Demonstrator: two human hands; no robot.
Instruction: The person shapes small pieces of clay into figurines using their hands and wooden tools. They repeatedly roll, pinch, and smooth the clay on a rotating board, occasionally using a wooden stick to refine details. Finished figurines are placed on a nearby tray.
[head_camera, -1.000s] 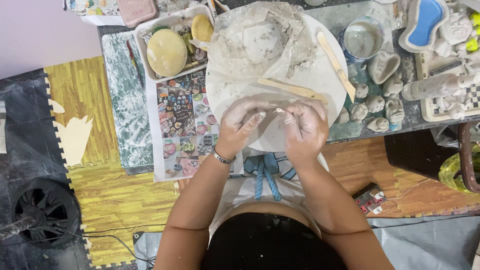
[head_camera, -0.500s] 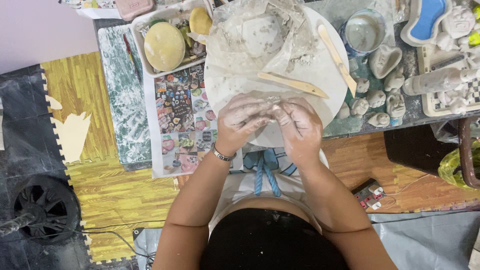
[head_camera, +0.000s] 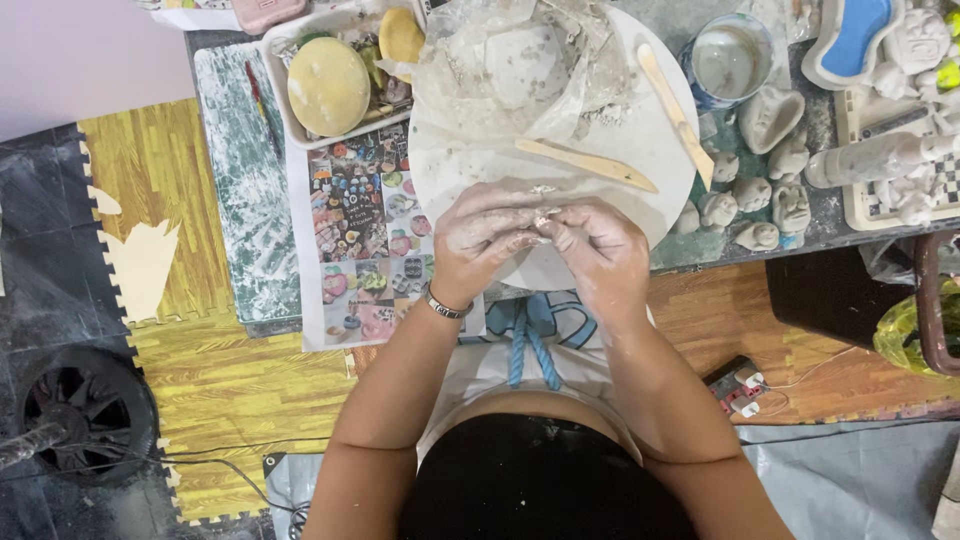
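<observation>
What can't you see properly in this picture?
- Head view: the small bit of clay is mostly hidden between the left hand and right hand; its shape cannot be told.
- The clay lump sits under crinkled plastic wrap, so its surface is unclear.
- The blue dish is cut off by the top edge.
- The small clay figures are too small for detail.

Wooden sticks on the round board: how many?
2. One wooden stick lies flat just beyond the hands; another runs along the board's right edge. More may hide under the plastic wrap.
</observation>
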